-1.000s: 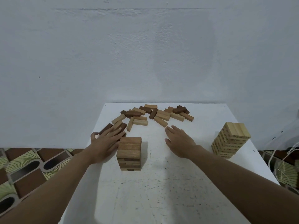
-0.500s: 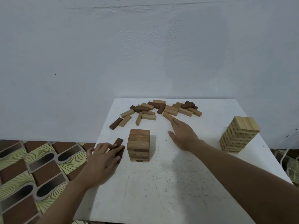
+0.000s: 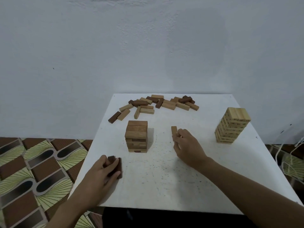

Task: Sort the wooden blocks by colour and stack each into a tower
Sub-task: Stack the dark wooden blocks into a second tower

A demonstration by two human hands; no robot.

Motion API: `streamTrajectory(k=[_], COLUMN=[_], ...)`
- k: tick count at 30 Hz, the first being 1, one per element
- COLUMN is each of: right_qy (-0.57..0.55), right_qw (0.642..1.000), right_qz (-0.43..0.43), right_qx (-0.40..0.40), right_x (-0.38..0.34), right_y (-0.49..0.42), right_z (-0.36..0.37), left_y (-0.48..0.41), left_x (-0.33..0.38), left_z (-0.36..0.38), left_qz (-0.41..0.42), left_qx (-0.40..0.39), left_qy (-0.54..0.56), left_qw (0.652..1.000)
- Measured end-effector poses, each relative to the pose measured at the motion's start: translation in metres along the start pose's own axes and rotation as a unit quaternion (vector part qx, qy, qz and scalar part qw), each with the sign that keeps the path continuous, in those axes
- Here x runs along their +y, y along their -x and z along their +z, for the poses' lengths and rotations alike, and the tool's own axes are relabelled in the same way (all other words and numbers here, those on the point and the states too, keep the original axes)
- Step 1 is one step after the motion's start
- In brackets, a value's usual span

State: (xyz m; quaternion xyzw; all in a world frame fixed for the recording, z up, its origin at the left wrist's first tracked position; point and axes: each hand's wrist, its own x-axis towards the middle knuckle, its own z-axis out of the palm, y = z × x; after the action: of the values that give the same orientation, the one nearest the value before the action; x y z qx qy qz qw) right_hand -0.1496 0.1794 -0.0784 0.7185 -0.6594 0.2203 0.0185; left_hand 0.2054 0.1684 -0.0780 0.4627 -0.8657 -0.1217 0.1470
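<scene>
A medium-brown block tower (image 3: 136,136) stands left of the table's middle. A taller pale block tower (image 3: 232,125) stands at the right. Loose blocks (image 3: 154,104) in pale, medium and dark brown lie scattered along the far edge. My left hand (image 3: 102,171) grips dark brown blocks (image 3: 117,167) at the table's near left, in front of the brown tower. My right hand (image 3: 187,147) holds a pale block (image 3: 174,130) between the two towers, right of the brown tower.
The white table (image 3: 164,186) is small and square, against a pale wall. A patterned floor (image 3: 32,170) lies to the left. White cords (image 3: 289,155) hang past the right edge.
My left hand drew back from the far-left blocks to the near left edge with dark blocks in its grip. My right hand picked a pale block from the pile and pulled it nearer.
</scene>
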Motion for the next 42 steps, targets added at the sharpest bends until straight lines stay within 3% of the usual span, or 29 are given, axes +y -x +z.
streamTrajectory(k=[8,20,24,28,33,42], right_qy=[-0.078,-0.124,-0.135,-0.072,-0.072,-0.081], right_qw=[0.996,0.985,0.984,0.991,0.995,0.978], right_qz=[-0.031,-0.104,-0.087,-0.088,-0.035,-0.031], right_qx=[-0.013,-0.051,-0.073,-0.069,-0.060,-0.192], right_x=[0.001,-0.003,-0.003,-0.001,0.003,0.014], right_y=[0.043,0.087,0.090,0.090,0.084,0.051], right_z=[-0.014,-0.026,-0.022,-0.019,-0.018,-0.036], left_y=[0.017,-0.028,-0.035,-0.050,-0.061,-0.066], left_x=[0.053,0.116,0.121,0.127,0.130,0.121], left_z=[0.015,0.048,0.055,0.062,0.072,0.071], left_qz=[0.060,0.107,0.105,0.097,0.093,0.070], left_qx=[-0.014,-0.025,-0.024,-0.006,0.006,-0.002], left_qy=[0.037,0.102,0.121,0.160,0.202,0.263], left_qw=[0.997,0.989,0.987,0.982,0.975,0.962])
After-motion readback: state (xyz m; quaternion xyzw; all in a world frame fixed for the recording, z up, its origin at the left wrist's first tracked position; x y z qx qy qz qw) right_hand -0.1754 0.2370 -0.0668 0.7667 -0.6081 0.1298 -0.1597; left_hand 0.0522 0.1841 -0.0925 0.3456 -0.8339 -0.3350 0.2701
